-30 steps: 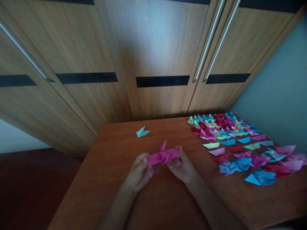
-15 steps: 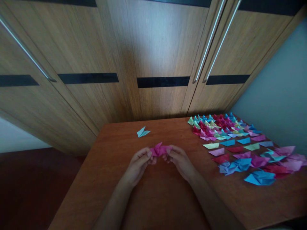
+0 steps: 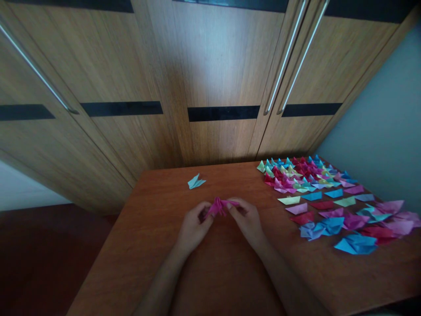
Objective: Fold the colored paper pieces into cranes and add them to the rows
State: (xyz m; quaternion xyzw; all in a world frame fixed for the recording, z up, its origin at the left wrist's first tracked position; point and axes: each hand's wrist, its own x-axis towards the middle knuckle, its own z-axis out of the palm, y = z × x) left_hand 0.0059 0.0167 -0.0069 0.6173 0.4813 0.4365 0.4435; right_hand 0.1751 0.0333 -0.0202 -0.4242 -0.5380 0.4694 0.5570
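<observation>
A folded magenta paper piece is held above the middle of the wooden table, its centre raised in a narrow peak. My left hand pinches its left end between thumb and fingers. On its right end, my right hand has a similar pinch. Behind my hands, a pale blue folded paper lies on the table, touched by neither hand.
Many small folded papers stand in rows at the table's back right. Flat folded strips and larger crumpled-looking folds lie nearer. Wooden cabinet doors rise behind the table.
The magenta paper has changed shape, from a wide flat form to a narrower, peaked one. Both hands have shifted their grip, with the thumbs now closer to its middle.
</observation>
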